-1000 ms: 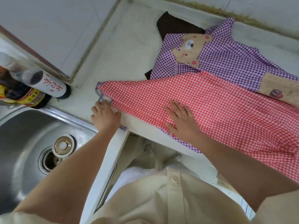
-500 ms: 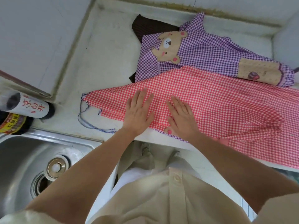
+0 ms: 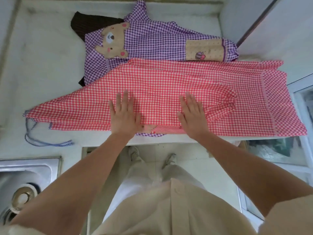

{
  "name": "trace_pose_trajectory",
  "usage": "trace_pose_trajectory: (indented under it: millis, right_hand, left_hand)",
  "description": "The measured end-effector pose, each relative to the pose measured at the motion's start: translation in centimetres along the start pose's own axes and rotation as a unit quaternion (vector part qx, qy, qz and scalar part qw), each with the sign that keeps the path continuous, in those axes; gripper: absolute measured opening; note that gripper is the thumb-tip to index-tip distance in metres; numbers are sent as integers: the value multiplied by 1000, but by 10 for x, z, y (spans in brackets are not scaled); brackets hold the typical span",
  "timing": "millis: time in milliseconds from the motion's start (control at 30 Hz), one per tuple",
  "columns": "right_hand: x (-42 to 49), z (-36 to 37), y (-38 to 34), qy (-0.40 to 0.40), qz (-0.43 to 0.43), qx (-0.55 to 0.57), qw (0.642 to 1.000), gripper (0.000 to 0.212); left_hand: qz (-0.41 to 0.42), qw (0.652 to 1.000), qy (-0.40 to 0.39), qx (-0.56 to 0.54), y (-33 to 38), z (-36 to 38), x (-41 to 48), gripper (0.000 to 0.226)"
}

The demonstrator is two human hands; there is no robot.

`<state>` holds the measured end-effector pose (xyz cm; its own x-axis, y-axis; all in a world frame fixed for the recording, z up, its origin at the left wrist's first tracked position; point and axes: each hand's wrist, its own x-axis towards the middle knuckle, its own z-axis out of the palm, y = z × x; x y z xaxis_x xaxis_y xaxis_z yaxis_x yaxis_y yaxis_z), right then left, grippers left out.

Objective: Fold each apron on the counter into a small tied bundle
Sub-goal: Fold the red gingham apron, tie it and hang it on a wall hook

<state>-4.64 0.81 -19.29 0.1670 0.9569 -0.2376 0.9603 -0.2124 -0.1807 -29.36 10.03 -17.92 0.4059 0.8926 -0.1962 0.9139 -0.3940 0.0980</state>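
A red gingham apron [image 3: 160, 85] lies folded lengthwise across the white counter [image 3: 47, 68], its narrow end pointing left. A blue striped tie string [image 3: 39, 141] trails from that end near the counter's front edge. My left hand [image 3: 124, 116] presses flat on the apron near its front edge, fingers straight. My right hand [image 3: 192, 116] lies flat on it too, a short way to the right. Behind it a purple gingham apron [image 3: 160, 41] with a bear patch lies spread out, partly under the red one. A dark brown cloth [image 3: 88, 24] shows beneath the purple apron.
A steel sink [image 3: 25, 180] with a drain strainer sits at the lower left. Walls close the counter at the back and right. The red apron's right end overhangs the counter edge beside a glass surface [image 3: 304, 102].
My left hand left the apron's narrow left end and came to rest flat on its middle. Both hands have spread apart, the right sliding to the right. The view has shifted right.
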Motion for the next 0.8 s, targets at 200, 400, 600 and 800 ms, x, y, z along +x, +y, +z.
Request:
trace_pose_trajectory:
  millis: [200,400,600,800]
  right_hand:
    - [-15,14,35,-39,-44,-6,998,71]
    - [-6,-8,38,13,8,38,999,65]
    - [12,-20,-45,-13,-159,103,982,59]
    - [33,-10,-97,-100,-167,66,979,71]
  left_hand:
    - [21,997,-60,-40,63,24,-14,64]
    - [-132,983,87,-92,25,20,-46,45]
    - [-460,782,164,-388,-4,-3,-66,37]
    - [-558,542,156,-609,-48,-15,-48,29]
